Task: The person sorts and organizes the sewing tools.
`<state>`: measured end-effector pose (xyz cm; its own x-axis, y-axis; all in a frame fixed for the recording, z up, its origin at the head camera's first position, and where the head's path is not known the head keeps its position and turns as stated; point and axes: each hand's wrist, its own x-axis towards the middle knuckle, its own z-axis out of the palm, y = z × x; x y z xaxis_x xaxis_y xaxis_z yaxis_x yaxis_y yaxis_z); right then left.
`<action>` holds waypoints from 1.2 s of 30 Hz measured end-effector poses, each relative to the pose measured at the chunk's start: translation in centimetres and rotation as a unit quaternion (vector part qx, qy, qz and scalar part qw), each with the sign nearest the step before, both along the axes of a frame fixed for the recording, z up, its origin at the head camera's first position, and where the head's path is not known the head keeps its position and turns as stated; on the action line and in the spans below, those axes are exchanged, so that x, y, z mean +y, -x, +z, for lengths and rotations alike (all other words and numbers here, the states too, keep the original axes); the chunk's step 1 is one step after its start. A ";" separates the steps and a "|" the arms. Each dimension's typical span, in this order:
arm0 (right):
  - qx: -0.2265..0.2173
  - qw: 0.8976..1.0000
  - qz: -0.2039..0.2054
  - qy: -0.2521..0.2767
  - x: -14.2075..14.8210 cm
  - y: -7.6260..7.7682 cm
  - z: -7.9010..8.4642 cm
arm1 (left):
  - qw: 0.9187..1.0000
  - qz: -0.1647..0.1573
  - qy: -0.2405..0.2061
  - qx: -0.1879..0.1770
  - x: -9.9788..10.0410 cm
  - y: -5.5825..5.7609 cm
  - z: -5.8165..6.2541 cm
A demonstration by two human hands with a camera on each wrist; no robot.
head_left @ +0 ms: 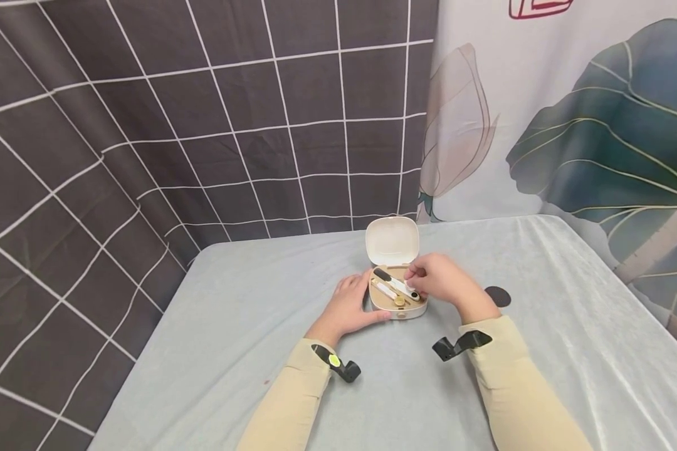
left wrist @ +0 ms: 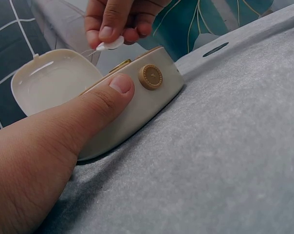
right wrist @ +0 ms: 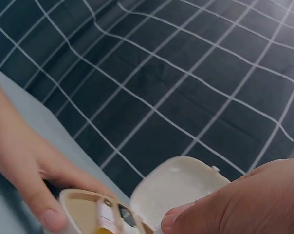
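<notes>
A small white case with a round tan button on its front stands on the table, its lid swung up at the back. My left hand holds the case at its left side, thumb across the front wall and fingers along the far side. Above the case's right part, my right hand pinches a small white piece between thumb and fingers; its exact kind I cannot tell. In the tan insert lie a slim white tool with a dark end and a white-and-gold tool.
Pale blue-grey cloth covers the table. A dark round spot shows on it beyond my right wrist. Behind stand a dark gridded curtain and a white curtain with leaf prints. Black camera mounts sit on both wrists.
</notes>
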<state>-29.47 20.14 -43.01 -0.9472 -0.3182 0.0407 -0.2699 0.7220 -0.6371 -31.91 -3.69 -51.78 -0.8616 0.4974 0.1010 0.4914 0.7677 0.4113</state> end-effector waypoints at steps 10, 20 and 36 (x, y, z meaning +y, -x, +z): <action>0.036 0.999 0.008 -0.014 -2.6 -0.1 -0.5 | 1.000 -0.001 -0.005 0.007 -0.1 0.0 -0.1; 0.041 0.999 0.011 -0.018 -4.0 -0.3 -0.9 | 1.000 0.001 -0.003 0.002 -0.1 -0.1 -0.1; 0.077 0.996 0.032 -0.028 -4.6 -0.1 -1.7 | 1.000 -0.002 0.009 0.009 0.0 0.1 -0.1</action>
<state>-29.33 15.51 -44.68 -0.9086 -0.3839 0.1649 -0.4084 0.7327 -0.5444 -32.01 -3.70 -51.89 -0.8577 0.5029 0.1069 0.5015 0.7726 0.3894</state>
